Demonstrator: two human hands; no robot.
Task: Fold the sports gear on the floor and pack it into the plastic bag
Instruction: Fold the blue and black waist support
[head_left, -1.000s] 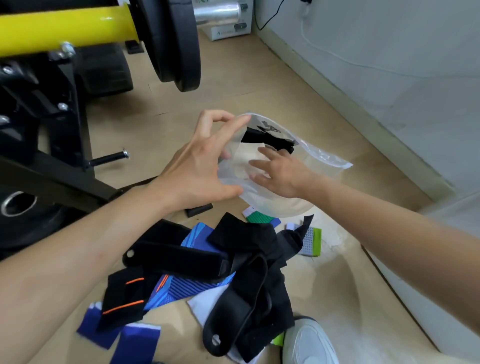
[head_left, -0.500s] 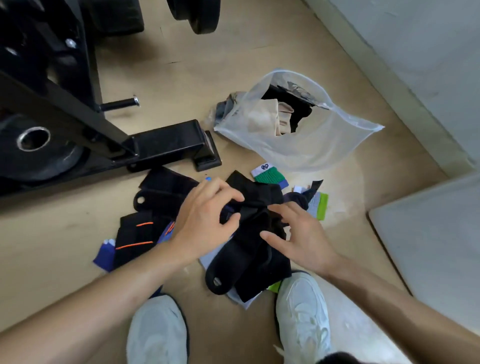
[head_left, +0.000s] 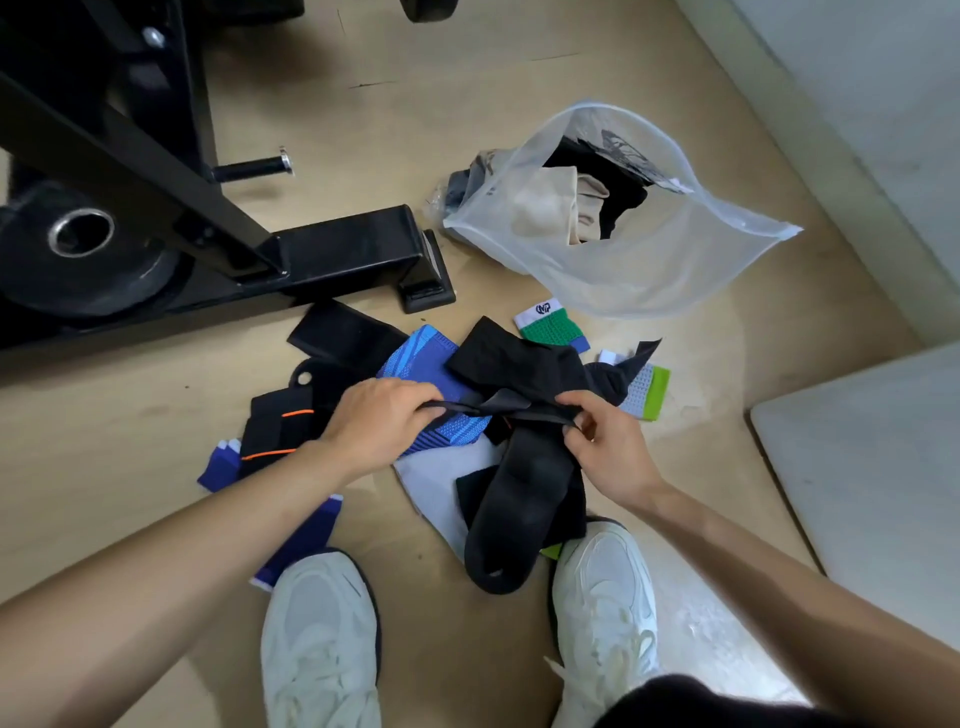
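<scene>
Above the floor pile of black and blue sports gear (head_left: 431, 364), the left hand (head_left: 379, 421) and right hand (head_left: 608, 447) each pinch one end of a thin black fabric strap (head_left: 498, 402), stretched left to right. The translucent plastic bag (head_left: 649, 270) lies farther off, rightward, nearer the right hand.

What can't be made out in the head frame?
Head view:
- Fingers of the left hand: tips tucked under its knuckles.
- Black strap: right end covered by the right hand.
- Plastic bag: deeper contents veiled by frosted film.
- Weight plate: cut off by the left edge.
</scene>
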